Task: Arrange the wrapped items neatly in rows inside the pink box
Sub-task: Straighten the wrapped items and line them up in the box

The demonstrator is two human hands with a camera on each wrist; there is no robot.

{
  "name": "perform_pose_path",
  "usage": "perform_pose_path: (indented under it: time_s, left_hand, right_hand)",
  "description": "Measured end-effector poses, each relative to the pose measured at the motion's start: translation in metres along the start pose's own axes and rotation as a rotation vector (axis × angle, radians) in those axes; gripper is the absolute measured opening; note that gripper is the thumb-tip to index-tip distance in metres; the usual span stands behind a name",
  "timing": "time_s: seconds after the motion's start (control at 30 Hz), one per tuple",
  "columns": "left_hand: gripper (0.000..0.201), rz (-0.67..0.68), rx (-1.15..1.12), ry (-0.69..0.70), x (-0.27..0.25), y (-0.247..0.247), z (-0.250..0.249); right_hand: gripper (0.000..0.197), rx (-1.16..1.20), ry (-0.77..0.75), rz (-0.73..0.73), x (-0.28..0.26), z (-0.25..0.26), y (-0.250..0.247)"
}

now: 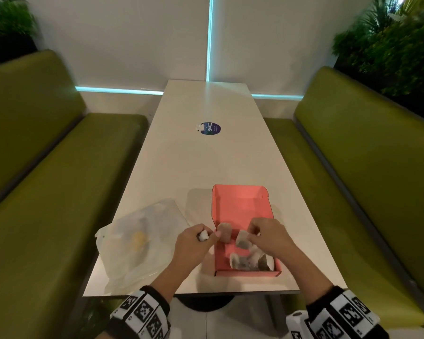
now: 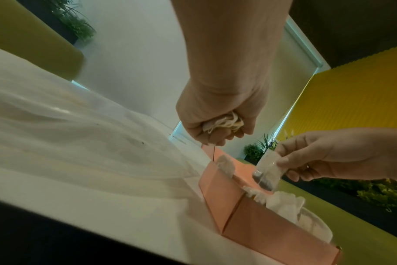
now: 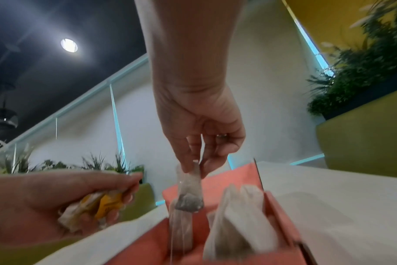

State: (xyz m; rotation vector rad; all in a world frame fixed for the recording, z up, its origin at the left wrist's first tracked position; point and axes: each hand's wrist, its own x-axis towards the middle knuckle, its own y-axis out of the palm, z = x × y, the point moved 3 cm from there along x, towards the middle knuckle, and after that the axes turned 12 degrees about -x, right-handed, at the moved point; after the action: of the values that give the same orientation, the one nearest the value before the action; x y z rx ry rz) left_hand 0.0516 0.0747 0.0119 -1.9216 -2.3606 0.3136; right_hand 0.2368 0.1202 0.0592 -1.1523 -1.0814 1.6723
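- The right hand (image 3: pixel 202 143) hangs fingers-down over the pink box (image 3: pixel 281 215), pinching the top of a clear wrapped item (image 3: pixel 189 190) — dark contents sit at the wrapper's bottom.
- Its lower end reaches another wrapped item (image 3: pixel 180 227) standing in the box.
- More wrapped items (image 3: pixel 240 220) lean together against the box's right wall.
- At lower left, the left hand (image 3: pixel 57 202) curls round a crumpled white-and-yellow bundle (image 3: pixel 95 208).
- The box rests on a white table (image 3: pixel 340 206) — green plants (image 3: pixel 363 62) show behind.

Black wristbands (image 1: pixel 142 311) with black-and-white square markers
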Motion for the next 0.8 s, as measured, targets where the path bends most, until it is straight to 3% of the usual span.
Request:
perform_pose_path:
  time_s: [0.07, 0.23, 0.33, 0.43, 0.57, 0.8]
  left_hand:
    - [0.004, 0.049, -0.114, 0.008, 0.0, 0.001, -0.009]
    - [0.023, 0.207, -0.2, 0.061, -0.002, 0.009, -0.032]
    - [0.02, 0.295, -0.188, 0.05, -0.004, 0.018, -0.036]
    - [0.002, 0.291, -0.146, 0.086, -0.006, 0.022, -0.038]
    - [0.018, 0.247, -0.219, 0.062, -0.006, 0.02, -0.037]
    - [0.011, 0.235, -0.168, 0.068, -0.005, 0.018, -0.031]
  right_hand:
    - [0.008, 0.077, -0.05, -0.022, -0.004, -0.001, -0.016]
    - [0.012, 0.252, -0.137, 0.0, -0.016, 0.003, -0.04]
    - [0.014, 0.33, -0.169, 0.04, -0.02, 0.008, -0.044]
    - [0.014, 0.406, -0.173, 0.016, -0.02, 0.01, -0.043]
    - [0.01, 0.521, -0.15, -0.042, -0.02, 0.009, -0.04]
    - [0.011, 0.469, -0.203, -0.058, -0.014, 0.011, -0.033]
